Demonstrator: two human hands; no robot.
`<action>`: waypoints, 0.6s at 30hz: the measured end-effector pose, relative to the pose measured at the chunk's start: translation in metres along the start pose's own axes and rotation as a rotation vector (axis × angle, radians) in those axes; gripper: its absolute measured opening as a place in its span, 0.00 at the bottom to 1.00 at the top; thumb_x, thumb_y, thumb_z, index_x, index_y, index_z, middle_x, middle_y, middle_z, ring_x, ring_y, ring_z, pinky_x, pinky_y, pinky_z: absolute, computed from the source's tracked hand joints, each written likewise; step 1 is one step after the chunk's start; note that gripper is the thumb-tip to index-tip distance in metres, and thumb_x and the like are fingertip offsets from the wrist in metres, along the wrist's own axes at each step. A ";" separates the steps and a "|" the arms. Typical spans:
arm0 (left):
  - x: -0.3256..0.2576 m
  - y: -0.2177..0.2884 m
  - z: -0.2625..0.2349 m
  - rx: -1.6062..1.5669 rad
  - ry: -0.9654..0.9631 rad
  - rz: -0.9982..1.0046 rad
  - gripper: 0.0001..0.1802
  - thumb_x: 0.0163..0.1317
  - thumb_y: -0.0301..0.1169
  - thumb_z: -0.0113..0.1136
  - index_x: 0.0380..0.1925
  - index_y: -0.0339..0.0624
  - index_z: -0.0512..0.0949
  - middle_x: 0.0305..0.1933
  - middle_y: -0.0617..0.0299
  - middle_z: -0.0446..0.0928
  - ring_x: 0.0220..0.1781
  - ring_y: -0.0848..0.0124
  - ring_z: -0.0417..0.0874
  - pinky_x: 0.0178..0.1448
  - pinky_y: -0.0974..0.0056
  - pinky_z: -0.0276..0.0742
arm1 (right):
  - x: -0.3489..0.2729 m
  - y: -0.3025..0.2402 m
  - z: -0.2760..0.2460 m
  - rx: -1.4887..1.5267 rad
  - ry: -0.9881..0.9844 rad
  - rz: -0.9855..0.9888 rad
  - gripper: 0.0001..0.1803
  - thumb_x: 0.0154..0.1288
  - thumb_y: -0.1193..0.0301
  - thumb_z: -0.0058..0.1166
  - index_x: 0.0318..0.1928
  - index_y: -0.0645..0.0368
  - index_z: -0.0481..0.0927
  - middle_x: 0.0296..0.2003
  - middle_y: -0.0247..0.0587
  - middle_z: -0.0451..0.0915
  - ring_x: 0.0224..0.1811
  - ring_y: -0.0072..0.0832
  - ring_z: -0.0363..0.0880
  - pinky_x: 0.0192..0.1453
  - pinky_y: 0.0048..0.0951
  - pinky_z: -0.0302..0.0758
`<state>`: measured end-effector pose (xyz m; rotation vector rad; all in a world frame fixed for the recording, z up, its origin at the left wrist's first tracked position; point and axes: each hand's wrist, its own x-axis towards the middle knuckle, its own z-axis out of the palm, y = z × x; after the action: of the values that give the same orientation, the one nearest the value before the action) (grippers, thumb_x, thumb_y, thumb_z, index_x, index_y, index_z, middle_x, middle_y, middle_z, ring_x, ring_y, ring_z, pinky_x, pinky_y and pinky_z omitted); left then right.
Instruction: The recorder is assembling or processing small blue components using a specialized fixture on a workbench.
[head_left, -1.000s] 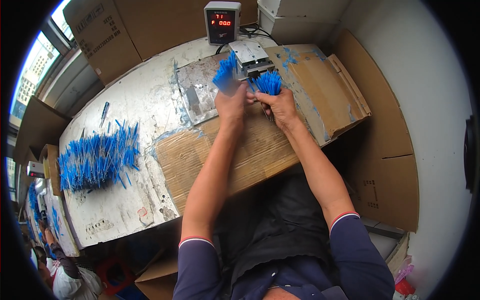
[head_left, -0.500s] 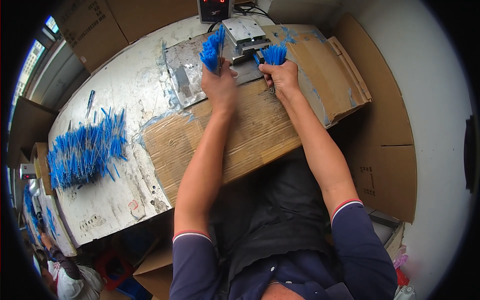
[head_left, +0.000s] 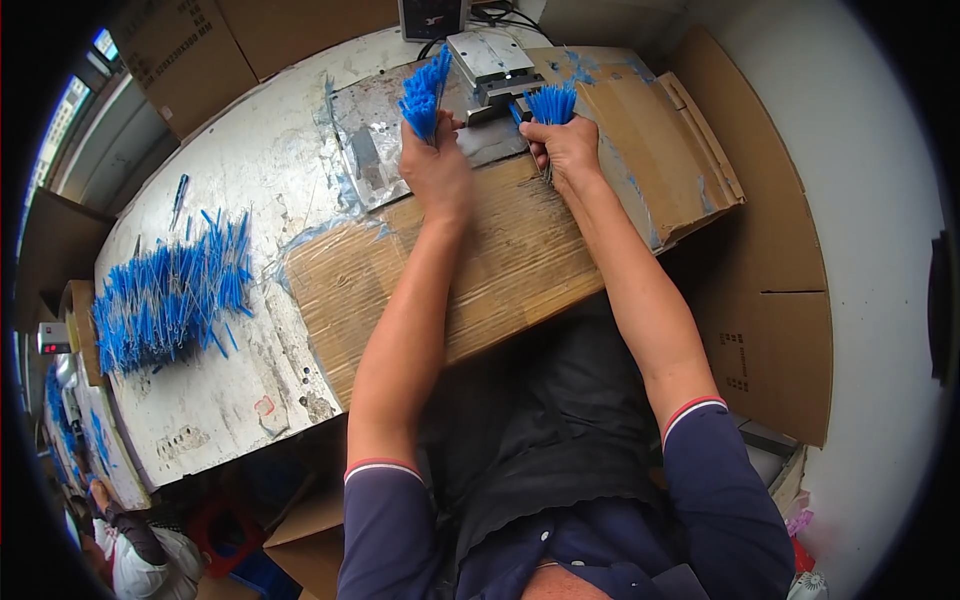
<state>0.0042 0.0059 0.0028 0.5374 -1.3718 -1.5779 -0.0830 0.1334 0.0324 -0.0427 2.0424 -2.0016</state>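
Note:
My left hand [head_left: 436, 172] is closed round a bundle of thin wire pieces with blue sleeves [head_left: 424, 95], the blue ends pointing up and away from me. Another bundle of blue-sleeved wires [head_left: 552, 104] is gripped in my right hand [head_left: 566, 150], with thin wire ends showing below the fingers. Both hands are over the near edge of a metal plate, in front of a small metal machine [head_left: 490, 66] with a dark jaw-like front. The right hand is nearest to that front, where a blue piece shows beside its fingertips.
A large pile of blue-sleeved wires [head_left: 175, 292] lies on the worn white table [head_left: 270, 365] at left, near a pen-like tool [head_left: 180, 200]. Flattened cardboard [head_left: 360, 300] covers the table's near edge. A cardboard box [head_left: 650, 140] stands at right. Another person [head_left: 150, 555] works at far left.
Both hands stay almost in place, each with its bundle. My left hand shifts very slightly and its fingers look a little changed. The lit red display on the box at the back no longer shows.

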 end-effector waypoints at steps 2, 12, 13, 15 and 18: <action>0.002 -0.001 -0.003 0.378 0.005 0.175 0.06 0.71 0.27 0.62 0.44 0.39 0.78 0.34 0.59 0.85 0.36 0.68 0.88 0.41 0.61 0.80 | 0.001 0.002 -0.002 0.013 0.003 0.012 0.08 0.54 0.79 0.71 0.27 0.62 0.82 0.19 0.35 0.79 0.15 0.20 0.74 0.16 0.22 0.64; 0.002 -0.014 -0.006 0.567 -0.232 0.372 0.09 0.64 0.22 0.61 0.43 0.43 0.78 0.34 0.49 0.83 0.39 0.47 0.86 0.43 0.51 0.78 | -0.006 0.006 -0.011 0.333 -0.006 0.019 0.08 0.57 0.79 0.68 0.34 0.65 0.81 0.27 0.42 0.83 0.22 0.27 0.82 0.20 0.27 0.79; 0.002 -0.014 -0.006 0.567 -0.232 0.372 0.09 0.64 0.22 0.61 0.43 0.43 0.78 0.34 0.49 0.83 0.39 0.47 0.86 0.43 0.51 0.78 | -0.007 0.006 -0.011 0.313 0.019 0.009 0.08 0.57 0.79 0.68 0.35 0.66 0.81 0.27 0.42 0.83 0.22 0.29 0.82 0.21 0.29 0.82; 0.002 -0.012 -0.005 0.577 -0.238 0.334 0.09 0.63 0.21 0.61 0.43 0.43 0.78 0.35 0.49 0.83 0.40 0.47 0.86 0.44 0.50 0.77 | -0.008 0.005 -0.010 0.313 0.022 0.009 0.08 0.57 0.80 0.67 0.35 0.67 0.81 0.27 0.42 0.83 0.22 0.30 0.82 0.22 0.31 0.84; 0.003 -0.011 -0.006 0.564 -0.250 0.329 0.09 0.63 0.21 0.61 0.42 0.42 0.78 0.36 0.48 0.83 0.41 0.46 0.85 0.44 0.50 0.77 | -0.012 0.005 -0.009 0.353 0.019 0.029 0.07 0.58 0.82 0.66 0.36 0.68 0.80 0.28 0.44 0.82 0.23 0.32 0.83 0.24 0.33 0.86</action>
<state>0.0037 -0.0006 -0.0084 0.4202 -2.0010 -1.0066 -0.0724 0.1446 0.0301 0.0773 1.6598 -2.3193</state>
